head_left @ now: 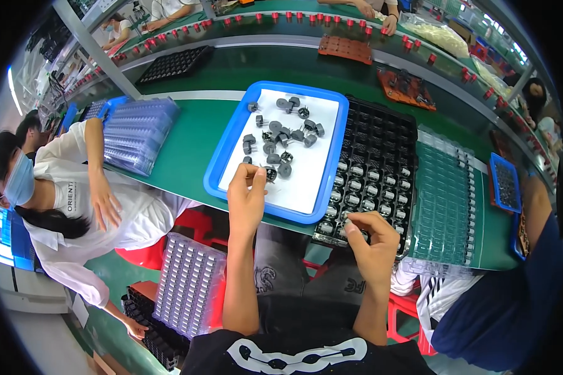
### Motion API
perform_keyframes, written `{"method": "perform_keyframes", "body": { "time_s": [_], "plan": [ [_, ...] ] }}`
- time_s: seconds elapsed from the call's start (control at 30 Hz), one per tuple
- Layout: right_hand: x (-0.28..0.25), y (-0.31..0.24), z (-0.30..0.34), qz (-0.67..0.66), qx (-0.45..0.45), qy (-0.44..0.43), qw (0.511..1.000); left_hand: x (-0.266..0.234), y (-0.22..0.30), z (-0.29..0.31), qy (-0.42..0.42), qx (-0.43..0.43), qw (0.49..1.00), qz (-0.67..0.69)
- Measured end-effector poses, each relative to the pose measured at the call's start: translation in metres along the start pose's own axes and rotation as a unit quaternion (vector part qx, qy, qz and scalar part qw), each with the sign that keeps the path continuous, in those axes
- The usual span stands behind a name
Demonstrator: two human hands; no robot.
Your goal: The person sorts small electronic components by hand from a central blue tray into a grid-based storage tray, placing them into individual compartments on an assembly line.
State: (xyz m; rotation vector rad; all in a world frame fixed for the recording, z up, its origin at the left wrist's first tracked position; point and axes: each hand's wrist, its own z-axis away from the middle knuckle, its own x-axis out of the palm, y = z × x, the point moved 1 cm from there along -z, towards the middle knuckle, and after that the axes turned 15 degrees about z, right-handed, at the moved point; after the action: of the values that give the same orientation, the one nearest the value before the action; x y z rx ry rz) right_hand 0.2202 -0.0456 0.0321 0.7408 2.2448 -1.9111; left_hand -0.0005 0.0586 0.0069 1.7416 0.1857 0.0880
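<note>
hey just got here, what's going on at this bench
A person has their left hand at the near edge of a blue tray, beside loose dark round parts. Their right hand is at the near end of a black tray partly filled with silvery cylinders. Whether either hand grips something is unclear.

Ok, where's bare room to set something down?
Green tabletop between the clear trays on the left and the blue tray; also the white sheet's lower right. Crowded: the sheet's middle, under grey parts, and rightward, under black tray and see-through tray.
</note>
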Motion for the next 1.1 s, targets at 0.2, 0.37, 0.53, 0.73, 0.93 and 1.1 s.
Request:
{"method": "perform_keyframes", "body": {
  "time_s": [0.2, 0.37, 0.53, 0.73, 0.93, 1.1],
  "plan": [
    [0.003, 0.001, -0.001, -0.006, -0.010, 0.025, 1.000, 0.005, 0.008, 0.003, -0.013, -0.155, 0.961, 0.230],
    [0.003, 0.002, 0.000, 0.003, 0.005, -0.010, 1.000, 0.003, 0.008, 0.004, -0.032, -0.199, 0.918, 0.343],
    [0.015, -0.006, -0.002, -0.035, -0.007, -0.025, 0.999, 0.005, 0.015, 0.021, -0.071, -0.210, 0.873, 0.434],
    [0.035, -0.022, -0.002, -0.098, -0.055, 0.015, 0.994, 0.014, 0.011, 0.054, -0.172, -0.210, 0.786, 0.556],
    [0.039, -0.032, 0.001, -0.075, -0.075, 0.021, 0.994, 0.017, 0.020, 0.068, -0.196, -0.209, 0.782, 0.554],
    [0.036, -0.034, 0.004, -0.054, -0.086, 0.015, 0.995, 0.016, 0.018, 0.072, -0.188, -0.189, 0.794, 0.547]
  ]
}}
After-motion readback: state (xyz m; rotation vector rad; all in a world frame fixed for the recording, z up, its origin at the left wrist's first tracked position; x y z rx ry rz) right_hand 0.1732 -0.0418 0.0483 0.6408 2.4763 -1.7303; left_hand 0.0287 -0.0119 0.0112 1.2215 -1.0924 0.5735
